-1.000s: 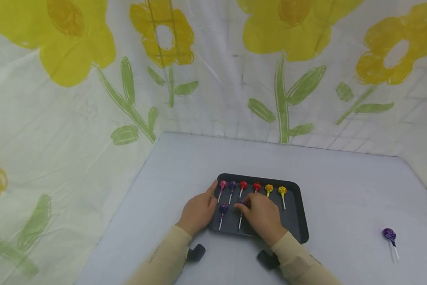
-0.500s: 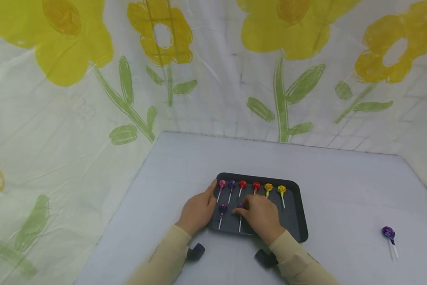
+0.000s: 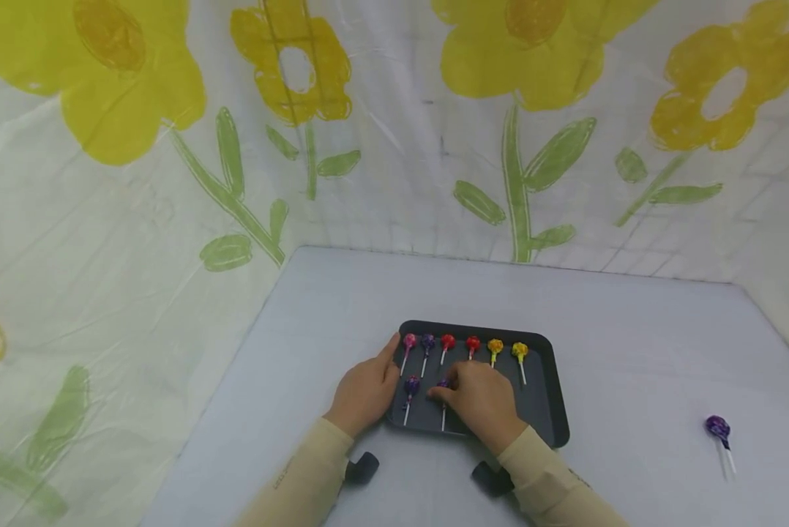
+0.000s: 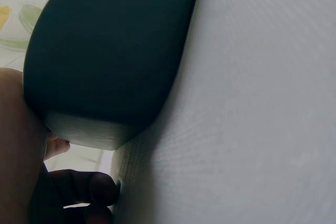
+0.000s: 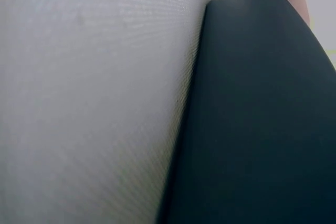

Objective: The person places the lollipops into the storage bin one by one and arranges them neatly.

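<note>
A dark baking tray (image 3: 555,399) lies on the table, its side wall filling much of both wrist views. My left hand (image 3: 366,391) holds the tray's left edge, index finger stretched along the rim. My right hand (image 3: 483,399) reaches over the tray and pinches the purple head of a lollipop (image 3: 443,417) between thumb and fingers, its white stick pointing toward me. To the left lies another purple lollipop (image 3: 411,386). A back row runs from a pink lollipop (image 3: 410,341) through purple and red ones to a yellow lollipop (image 3: 520,350); my right hand partly covers some sticks.
A single purple lollipop (image 3: 718,427) lies on the white table (image 3: 638,366), well right of the tray. Black wrist-camera mounts (image 3: 362,468) stick out under both sleeves. A flower-printed curtain (image 3: 394,183) hangs behind and to the left of the table.
My right hand has shifted very slightly left and toward me, with the pinched lollipop a touch lower. The left hand and the tray stay in place; the head view drifts a little.
</note>
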Available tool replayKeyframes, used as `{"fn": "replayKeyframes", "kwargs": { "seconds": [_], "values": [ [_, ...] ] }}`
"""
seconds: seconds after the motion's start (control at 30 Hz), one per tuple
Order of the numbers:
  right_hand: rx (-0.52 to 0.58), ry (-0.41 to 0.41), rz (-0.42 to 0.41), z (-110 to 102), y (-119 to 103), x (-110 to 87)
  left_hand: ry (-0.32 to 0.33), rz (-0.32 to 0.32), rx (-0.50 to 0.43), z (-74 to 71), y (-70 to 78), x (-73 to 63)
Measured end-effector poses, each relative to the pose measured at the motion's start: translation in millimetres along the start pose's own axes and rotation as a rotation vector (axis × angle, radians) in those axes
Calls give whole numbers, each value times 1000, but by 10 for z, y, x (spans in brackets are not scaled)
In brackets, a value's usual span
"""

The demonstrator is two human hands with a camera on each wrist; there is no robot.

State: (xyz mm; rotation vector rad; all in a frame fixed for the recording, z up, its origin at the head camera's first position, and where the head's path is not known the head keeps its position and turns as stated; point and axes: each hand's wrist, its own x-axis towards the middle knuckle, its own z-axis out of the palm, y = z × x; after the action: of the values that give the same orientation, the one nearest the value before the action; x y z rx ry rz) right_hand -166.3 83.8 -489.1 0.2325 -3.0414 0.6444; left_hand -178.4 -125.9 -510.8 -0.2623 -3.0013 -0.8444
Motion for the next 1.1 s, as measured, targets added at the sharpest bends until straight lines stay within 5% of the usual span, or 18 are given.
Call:
{"fn": "replayKeyframes", "kwargs": {
  "seconds": [0.57, 1.1],
  "values": [
    [17, 120, 1, -233, 99, -57, -1, -11, -6, -10, 11, -3],
    [123, 281, 12, -476, 555, -112, 6, -10, -10, 16, -3, 10]
  ]
}}
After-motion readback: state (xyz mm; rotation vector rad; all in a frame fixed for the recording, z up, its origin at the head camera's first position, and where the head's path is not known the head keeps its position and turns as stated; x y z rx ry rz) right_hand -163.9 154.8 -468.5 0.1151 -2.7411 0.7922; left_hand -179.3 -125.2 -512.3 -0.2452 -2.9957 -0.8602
